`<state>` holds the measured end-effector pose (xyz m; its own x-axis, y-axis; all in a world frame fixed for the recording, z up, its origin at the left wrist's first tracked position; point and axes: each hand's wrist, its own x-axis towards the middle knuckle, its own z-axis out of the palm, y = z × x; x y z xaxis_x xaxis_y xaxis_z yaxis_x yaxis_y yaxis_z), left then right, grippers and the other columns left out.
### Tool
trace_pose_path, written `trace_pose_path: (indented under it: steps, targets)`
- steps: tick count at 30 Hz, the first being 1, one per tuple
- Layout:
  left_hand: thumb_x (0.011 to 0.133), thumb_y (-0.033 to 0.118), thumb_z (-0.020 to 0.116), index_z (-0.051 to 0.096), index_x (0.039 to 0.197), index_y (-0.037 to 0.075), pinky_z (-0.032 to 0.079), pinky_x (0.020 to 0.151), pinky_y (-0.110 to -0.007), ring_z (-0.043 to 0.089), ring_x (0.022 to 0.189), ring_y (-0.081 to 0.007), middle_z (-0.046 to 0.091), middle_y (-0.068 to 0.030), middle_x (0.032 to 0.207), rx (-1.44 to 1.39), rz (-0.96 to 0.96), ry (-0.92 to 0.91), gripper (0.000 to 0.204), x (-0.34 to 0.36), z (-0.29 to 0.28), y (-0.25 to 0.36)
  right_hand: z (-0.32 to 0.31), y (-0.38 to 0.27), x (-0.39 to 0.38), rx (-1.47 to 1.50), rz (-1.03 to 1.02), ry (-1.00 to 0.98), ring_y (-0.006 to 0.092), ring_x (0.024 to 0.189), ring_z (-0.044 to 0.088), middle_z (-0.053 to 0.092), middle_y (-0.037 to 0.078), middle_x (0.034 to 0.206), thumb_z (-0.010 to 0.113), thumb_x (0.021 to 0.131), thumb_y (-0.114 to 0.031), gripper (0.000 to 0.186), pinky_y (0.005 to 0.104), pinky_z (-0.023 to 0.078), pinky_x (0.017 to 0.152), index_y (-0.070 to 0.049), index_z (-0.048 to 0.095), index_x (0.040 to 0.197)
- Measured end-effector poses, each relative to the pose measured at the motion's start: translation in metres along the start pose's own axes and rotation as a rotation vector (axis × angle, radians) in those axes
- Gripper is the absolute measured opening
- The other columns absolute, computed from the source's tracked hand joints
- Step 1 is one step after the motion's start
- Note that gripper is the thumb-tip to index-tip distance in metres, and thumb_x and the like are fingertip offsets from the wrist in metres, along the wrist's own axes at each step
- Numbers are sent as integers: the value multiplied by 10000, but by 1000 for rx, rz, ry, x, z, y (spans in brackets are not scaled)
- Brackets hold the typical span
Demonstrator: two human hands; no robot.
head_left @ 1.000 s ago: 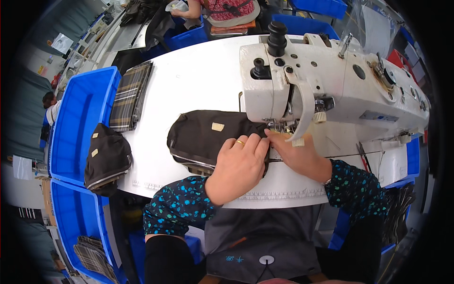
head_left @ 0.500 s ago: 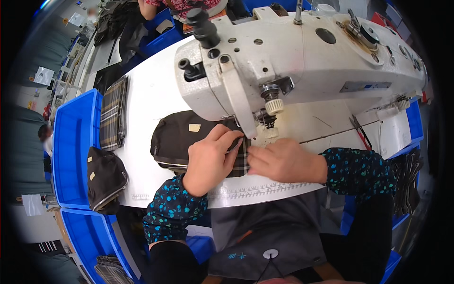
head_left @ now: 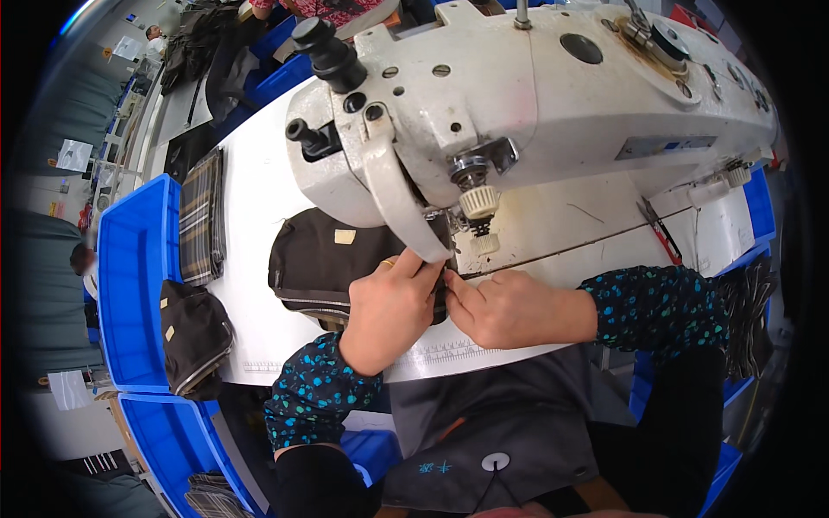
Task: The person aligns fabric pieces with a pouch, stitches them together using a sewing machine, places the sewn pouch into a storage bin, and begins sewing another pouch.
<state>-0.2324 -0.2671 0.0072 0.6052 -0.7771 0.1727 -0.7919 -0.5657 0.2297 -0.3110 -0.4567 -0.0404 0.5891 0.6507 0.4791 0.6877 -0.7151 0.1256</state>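
White-painted metal dominates the upper frame: a sewing machine (head_left: 553,95) reaches from the centre to the upper right, over a pale surface (head_left: 259,181). At left stands a blue bin (head_left: 138,285). The dark brown pouch (head_left: 313,259), zipped along its lower side, lies left of centre, its right end by the machine head, presumably to bring that edge close to the stitching parts. The right hand (head_left: 518,311) meets this edge with curled fingers; whether they pinch it, I cannot tell. The left hand (head_left: 389,315) rests on the same end, fingers close together, apparently steadying it; with the tips partly hidden, I cannot tell whether they clamp cloth. As for markings, a ruler scale (head_left: 458,349) runs along the surface's lower edge, a nameplate (head_left: 665,148) sits on the machine, illegible here, and a cream label (head_left: 344,236) on the pouch shows no readable writing.
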Motion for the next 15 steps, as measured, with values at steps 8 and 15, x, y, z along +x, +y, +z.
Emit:
trace_pose_path:
  steps: [8,15]
  targets:
    - [831,109,733,725,1097,92,552,606,-347,707,752,-246,687,-11,1058,-9,-14,-3,266,-1,4,1,-6,3,0,14,-10,-34,130,606,658,738,234,1049,621,803,-149,247,245,489,482,17,722,956]
    - [758,83,705,721,1110,77,573,677,-331,706,885,-237,706,-12,1158,52,131,77,353,2,8,-5,-3,5,2,64,-23,-2,139,589,673,740,259,988,615,828,-153,250,254,491,469,50,706,942]
